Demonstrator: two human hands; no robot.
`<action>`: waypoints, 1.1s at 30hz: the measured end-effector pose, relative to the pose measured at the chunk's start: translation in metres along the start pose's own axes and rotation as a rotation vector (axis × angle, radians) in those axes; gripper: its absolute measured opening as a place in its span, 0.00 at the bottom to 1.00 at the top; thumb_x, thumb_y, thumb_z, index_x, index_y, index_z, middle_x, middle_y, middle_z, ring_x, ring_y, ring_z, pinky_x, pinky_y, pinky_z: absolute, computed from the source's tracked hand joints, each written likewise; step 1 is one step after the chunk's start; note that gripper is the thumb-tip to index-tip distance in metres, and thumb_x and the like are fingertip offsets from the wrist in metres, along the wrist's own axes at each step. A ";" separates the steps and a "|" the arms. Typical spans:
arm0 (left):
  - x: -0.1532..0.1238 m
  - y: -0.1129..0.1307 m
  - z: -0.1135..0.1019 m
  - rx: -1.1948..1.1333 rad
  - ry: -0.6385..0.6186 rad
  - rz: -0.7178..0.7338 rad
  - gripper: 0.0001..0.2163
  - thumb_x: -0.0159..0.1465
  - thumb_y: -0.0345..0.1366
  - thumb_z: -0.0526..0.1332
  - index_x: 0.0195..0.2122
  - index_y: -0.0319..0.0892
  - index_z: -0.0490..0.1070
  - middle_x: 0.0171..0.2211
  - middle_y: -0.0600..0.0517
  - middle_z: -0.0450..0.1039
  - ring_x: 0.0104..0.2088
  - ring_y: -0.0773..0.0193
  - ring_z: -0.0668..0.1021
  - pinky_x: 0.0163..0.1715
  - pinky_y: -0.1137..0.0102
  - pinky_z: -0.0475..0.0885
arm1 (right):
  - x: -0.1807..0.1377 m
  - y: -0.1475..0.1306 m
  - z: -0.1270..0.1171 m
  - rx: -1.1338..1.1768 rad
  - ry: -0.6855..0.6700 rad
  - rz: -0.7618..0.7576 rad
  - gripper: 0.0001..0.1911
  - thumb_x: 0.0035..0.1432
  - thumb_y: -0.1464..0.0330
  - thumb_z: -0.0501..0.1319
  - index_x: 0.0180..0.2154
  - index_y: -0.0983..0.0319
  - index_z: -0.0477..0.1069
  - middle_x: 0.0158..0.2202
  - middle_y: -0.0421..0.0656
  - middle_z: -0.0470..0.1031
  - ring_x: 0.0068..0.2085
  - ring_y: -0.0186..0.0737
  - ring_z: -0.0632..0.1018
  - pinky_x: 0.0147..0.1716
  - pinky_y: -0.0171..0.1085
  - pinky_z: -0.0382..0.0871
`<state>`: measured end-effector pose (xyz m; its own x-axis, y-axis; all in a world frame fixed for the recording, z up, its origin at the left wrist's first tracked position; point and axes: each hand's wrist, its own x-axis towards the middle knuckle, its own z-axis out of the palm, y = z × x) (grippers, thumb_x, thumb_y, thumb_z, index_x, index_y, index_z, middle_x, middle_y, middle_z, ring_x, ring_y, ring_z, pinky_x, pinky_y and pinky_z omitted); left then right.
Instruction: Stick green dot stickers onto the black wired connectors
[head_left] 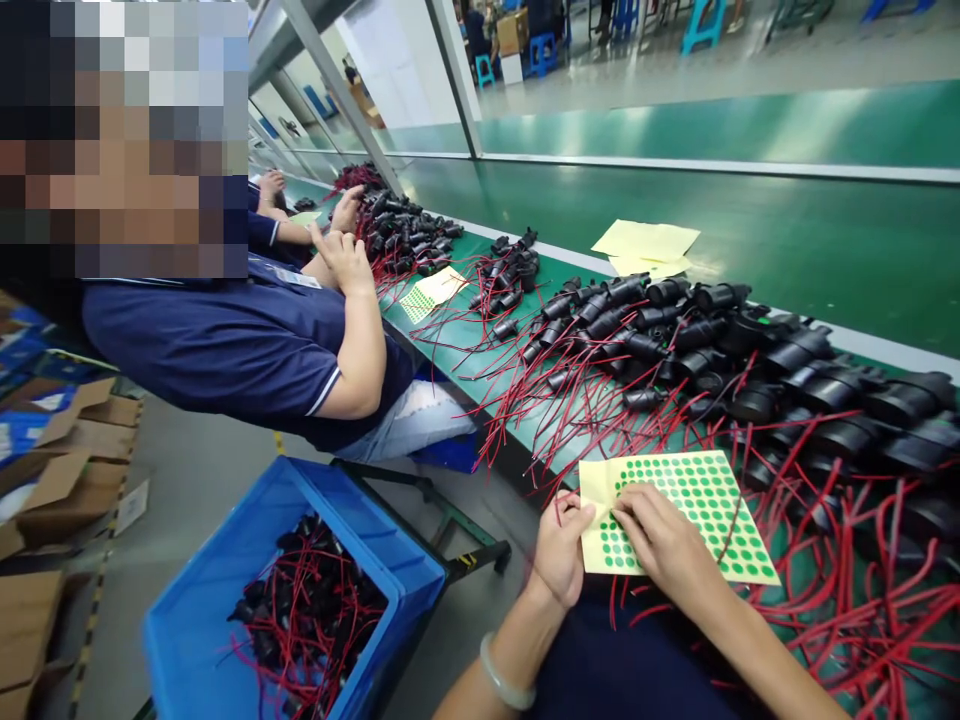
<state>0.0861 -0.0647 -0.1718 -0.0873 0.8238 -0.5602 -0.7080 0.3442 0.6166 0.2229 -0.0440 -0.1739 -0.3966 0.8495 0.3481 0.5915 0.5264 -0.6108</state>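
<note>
A pale yellow sheet of green round stickers (pixel 694 490) lies tilted in front of me, over the near edge of the bench and some red wires. My left hand (pixel 562 545) is closed on its left edge, the thumb on top. Above the sheet, my right hand (pixel 660 540) has its thumb and fingers pinched together at the dots near the left side. Whatever those fingertips hold is too small to make out. Beyond the sheet, black cylindrical parts with red wires (pixel 772 360) are heaped along the bench.
A blue bin (pixel 300 490) holding more wired black parts stands at lower left. To my left sits a co-worker in a dark blue shirt (pixel 247 350), hands raised. Another sticker sheet (pixel 420 300) and yellow papers (pixel 645 240) lie farther along the green bench (pixel 750 220). Cardboard boxes (pixel 67 500) stand far left.
</note>
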 end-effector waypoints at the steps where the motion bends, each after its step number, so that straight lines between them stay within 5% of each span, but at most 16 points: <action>1: 0.000 0.000 0.000 0.016 -0.003 0.008 0.19 0.46 0.36 0.73 0.30 0.41 0.63 0.28 0.55 0.72 0.30 0.66 0.77 0.37 0.69 0.71 | 0.000 0.000 0.000 0.003 -0.007 0.003 0.03 0.66 0.70 0.52 0.37 0.58 0.63 0.36 0.44 0.70 0.36 0.41 0.74 0.35 0.39 0.72; 7: -0.017 0.029 -0.027 0.422 0.015 0.182 0.13 0.55 0.41 0.69 0.35 0.40 0.69 0.30 0.51 0.75 0.35 0.62 0.78 0.34 0.72 0.70 | 0.002 0.001 -0.004 0.009 0.012 0.048 0.05 0.66 0.70 0.50 0.35 0.57 0.61 0.34 0.42 0.69 0.34 0.39 0.74 0.31 0.37 0.71; 11: -0.010 0.087 -0.046 0.882 0.262 0.704 0.07 0.62 0.39 0.62 0.37 0.41 0.70 0.34 0.48 0.75 0.36 0.64 0.76 0.37 0.71 0.70 | 0.005 0.007 -0.008 0.010 0.069 0.090 0.05 0.66 0.69 0.50 0.34 0.57 0.60 0.34 0.42 0.69 0.34 0.39 0.75 0.31 0.36 0.71; 14: 0.035 0.142 -0.030 1.204 0.311 1.042 0.07 0.66 0.37 0.55 0.37 0.41 0.69 0.34 0.48 0.74 0.36 0.63 0.76 0.38 0.70 0.71 | 0.006 0.013 -0.013 -0.001 0.111 0.133 0.05 0.66 0.67 0.50 0.35 0.57 0.61 0.34 0.43 0.69 0.34 0.39 0.75 0.31 0.36 0.71; 19: 0.158 0.215 0.031 1.456 0.194 1.033 0.06 0.61 0.32 0.61 0.39 0.40 0.71 0.42 0.46 0.75 0.45 0.58 0.75 0.50 0.64 0.68 | 0.007 0.020 -0.022 -0.024 0.155 0.165 0.07 0.66 0.65 0.50 0.36 0.58 0.63 0.35 0.42 0.70 0.35 0.37 0.75 0.33 0.33 0.71; 23: 0.220 0.232 0.058 1.640 0.089 0.911 0.09 0.51 0.25 0.67 0.34 0.38 0.73 0.37 0.44 0.76 0.44 0.52 0.76 0.49 0.59 0.69 | 0.008 0.020 -0.027 -0.007 0.185 0.206 0.08 0.67 0.63 0.50 0.37 0.58 0.64 0.35 0.41 0.70 0.36 0.34 0.75 0.34 0.30 0.70; 28: 0.229 0.228 0.051 1.692 0.054 0.871 0.10 0.49 0.20 0.64 0.32 0.37 0.72 0.35 0.43 0.75 0.43 0.50 0.77 0.48 0.57 0.70 | 0.018 0.015 -0.038 0.041 0.209 0.228 0.08 0.66 0.63 0.51 0.37 0.58 0.64 0.36 0.41 0.70 0.38 0.33 0.75 0.37 0.28 0.68; 33: 0.184 0.227 0.037 1.541 0.081 1.014 0.14 0.59 0.27 0.61 0.46 0.39 0.68 0.45 0.44 0.72 0.47 0.57 0.75 0.48 0.63 0.72 | 0.028 0.010 -0.050 0.081 0.201 0.191 0.06 0.65 0.64 0.53 0.37 0.59 0.64 0.36 0.41 0.69 0.38 0.33 0.74 0.38 0.27 0.67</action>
<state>-0.0644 0.1815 -0.1143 -0.0816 0.9472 0.3102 0.8173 -0.1146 0.5647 0.2524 -0.0130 -0.1349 -0.1319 0.9272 0.3505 0.5811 0.3588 -0.7305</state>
